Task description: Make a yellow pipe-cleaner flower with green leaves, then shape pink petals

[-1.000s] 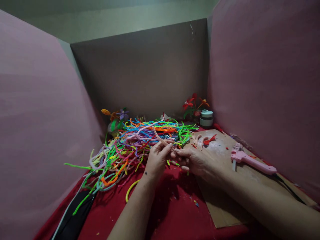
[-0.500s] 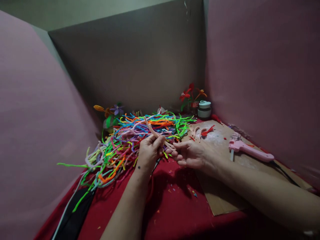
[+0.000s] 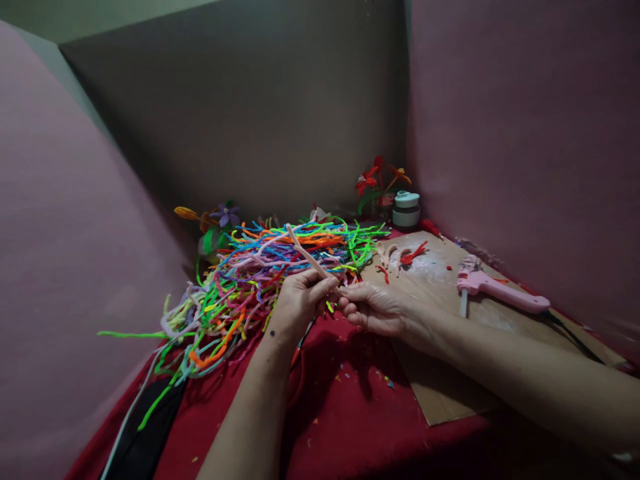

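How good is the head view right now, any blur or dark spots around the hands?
Head view: dim overall; the left hand and right hand pinching the pale pink pipe cleaner read fairly sharp; deep shadow beneath them on the red cloth; the edges look stretched and soft; no glare.

No text, label, brand, number or sign could be read anywhere; the glue gun [image 3: 503,292] and the small jar [image 3: 406,210] at far right showed no legible marking.
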`<state>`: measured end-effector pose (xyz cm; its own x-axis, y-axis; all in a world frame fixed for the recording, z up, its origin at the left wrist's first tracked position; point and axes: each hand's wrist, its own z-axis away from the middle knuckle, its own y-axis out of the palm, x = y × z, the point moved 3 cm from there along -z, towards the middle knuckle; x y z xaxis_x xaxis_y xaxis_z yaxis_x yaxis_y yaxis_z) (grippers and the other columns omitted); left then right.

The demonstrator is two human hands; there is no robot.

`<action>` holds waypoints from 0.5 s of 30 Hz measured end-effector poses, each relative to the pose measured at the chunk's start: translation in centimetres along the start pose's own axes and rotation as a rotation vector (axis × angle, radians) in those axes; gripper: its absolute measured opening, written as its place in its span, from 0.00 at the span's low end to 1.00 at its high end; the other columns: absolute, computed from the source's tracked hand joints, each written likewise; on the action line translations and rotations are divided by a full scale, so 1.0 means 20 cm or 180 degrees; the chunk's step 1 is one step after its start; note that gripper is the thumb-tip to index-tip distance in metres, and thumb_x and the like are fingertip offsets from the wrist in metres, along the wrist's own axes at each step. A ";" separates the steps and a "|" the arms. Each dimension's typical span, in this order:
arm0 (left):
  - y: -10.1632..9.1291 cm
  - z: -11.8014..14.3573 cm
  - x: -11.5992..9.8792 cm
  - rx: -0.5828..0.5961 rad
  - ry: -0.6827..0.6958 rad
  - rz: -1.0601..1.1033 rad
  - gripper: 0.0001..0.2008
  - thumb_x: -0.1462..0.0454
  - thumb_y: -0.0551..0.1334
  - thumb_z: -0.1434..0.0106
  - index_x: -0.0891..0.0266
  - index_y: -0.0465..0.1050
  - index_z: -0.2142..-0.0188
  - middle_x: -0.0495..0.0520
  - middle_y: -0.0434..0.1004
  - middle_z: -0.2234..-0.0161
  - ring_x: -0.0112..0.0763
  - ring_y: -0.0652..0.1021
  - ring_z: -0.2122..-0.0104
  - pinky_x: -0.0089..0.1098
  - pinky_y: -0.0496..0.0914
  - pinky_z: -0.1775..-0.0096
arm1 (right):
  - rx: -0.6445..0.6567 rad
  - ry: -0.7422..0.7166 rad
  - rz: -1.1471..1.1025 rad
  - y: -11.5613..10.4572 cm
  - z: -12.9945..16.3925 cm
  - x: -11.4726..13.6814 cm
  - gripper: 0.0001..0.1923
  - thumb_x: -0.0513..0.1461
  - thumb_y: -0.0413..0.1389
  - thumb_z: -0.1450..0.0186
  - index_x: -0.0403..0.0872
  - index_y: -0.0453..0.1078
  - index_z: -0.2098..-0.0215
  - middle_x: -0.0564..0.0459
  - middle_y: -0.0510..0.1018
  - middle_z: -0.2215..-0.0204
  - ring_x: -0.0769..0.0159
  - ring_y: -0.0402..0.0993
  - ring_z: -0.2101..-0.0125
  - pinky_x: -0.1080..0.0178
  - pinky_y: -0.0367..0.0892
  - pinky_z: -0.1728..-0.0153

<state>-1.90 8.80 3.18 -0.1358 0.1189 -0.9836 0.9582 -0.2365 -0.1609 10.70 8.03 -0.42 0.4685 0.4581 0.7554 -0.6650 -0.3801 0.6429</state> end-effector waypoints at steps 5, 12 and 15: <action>0.01 -0.01 0.01 -0.0297 -0.0079 0.0009 0.11 0.59 0.66 0.50 0.66 0.74 0.75 0.49 0.72 0.81 0.21 0.68 0.82 0.22 0.60 0.80 | -0.0144 0.0235 -0.0165 -0.01 0.00 -0.02 0.04 0.31 0.51 0.40 0.41 0.66 0.73 0.59 0.65 0.85 0.80 0.57 0.87 0.76 0.53 0.87; 0.02 0.00 0.01 -0.0572 -0.0128 0.0271 0.11 0.60 0.67 0.51 0.67 0.72 0.78 0.45 0.64 0.87 0.17 0.62 0.88 0.22 0.57 0.84 | -0.0220 0.0008 0.0521 0.00 0.03 0.01 0.09 0.37 0.51 0.38 0.41 0.67 0.75 0.56 0.68 0.85 0.77 0.61 0.87 0.73 0.55 0.87; 0.02 0.01 -0.01 -0.0651 -0.0176 0.0340 0.11 0.61 0.67 0.52 0.67 0.70 0.80 0.42 0.60 0.90 0.15 0.58 0.90 0.21 0.54 0.85 | -0.0241 -0.0309 0.0873 0.02 0.05 0.04 0.11 0.40 0.53 0.39 0.41 0.67 0.75 0.54 0.72 0.82 0.76 0.64 0.85 0.72 0.57 0.85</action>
<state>-1.46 8.39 3.38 -0.0390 0.0495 -0.9980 0.9982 -0.0440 -0.0412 11.34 7.47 0.57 0.3163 0.2661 0.9106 -0.8143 -0.4163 0.4045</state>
